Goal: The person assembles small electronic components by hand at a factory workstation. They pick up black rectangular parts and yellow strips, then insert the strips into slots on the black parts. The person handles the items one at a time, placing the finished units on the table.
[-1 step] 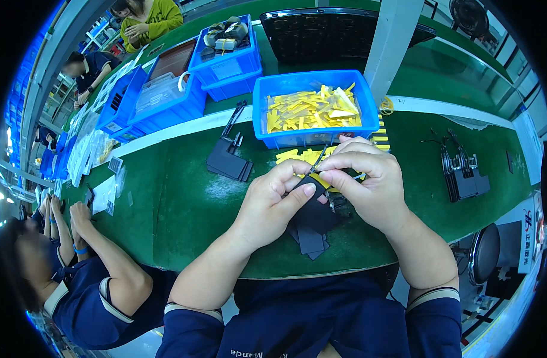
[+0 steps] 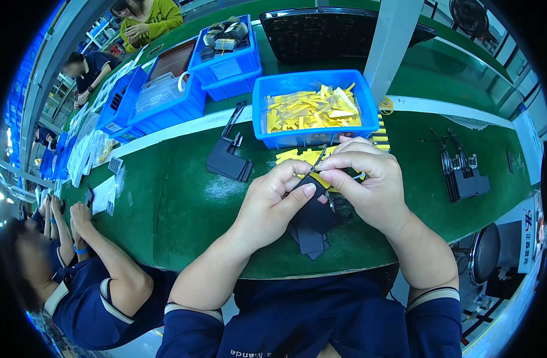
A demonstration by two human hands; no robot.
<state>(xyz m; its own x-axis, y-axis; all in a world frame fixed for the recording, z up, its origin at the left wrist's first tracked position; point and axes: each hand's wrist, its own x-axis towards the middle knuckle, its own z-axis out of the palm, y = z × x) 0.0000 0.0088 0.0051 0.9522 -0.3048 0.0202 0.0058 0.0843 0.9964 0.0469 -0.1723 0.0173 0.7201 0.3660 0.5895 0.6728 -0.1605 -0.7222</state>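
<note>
My left hand (image 2: 273, 200) is closed, its thumb pressed on a small flat black piece (image 2: 326, 185) that carries a yellow strip (image 2: 317, 179). A thin black cable (image 2: 319, 156) rises from this piece between my hands. My right hand (image 2: 372, 179) pinches at the strip and cable, thumb and forefinger together; the exact grip is partly hidden by the fingers. Below them on the table lie several flat black pieces (image 2: 312, 238), overlapping. Loose yellow strips (image 2: 294, 155) lie just beyond my fingers.
A blue bin (image 2: 315, 139) of yellow strips stands beyond my hands. Black L-shaped pieces with cables (image 2: 227, 160) lie to the left, more cabled black pieces (image 2: 467, 185) to the right. A white post (image 2: 393, 48) rises behind. A co-worker's arm (image 2: 115, 256) rests at the left.
</note>
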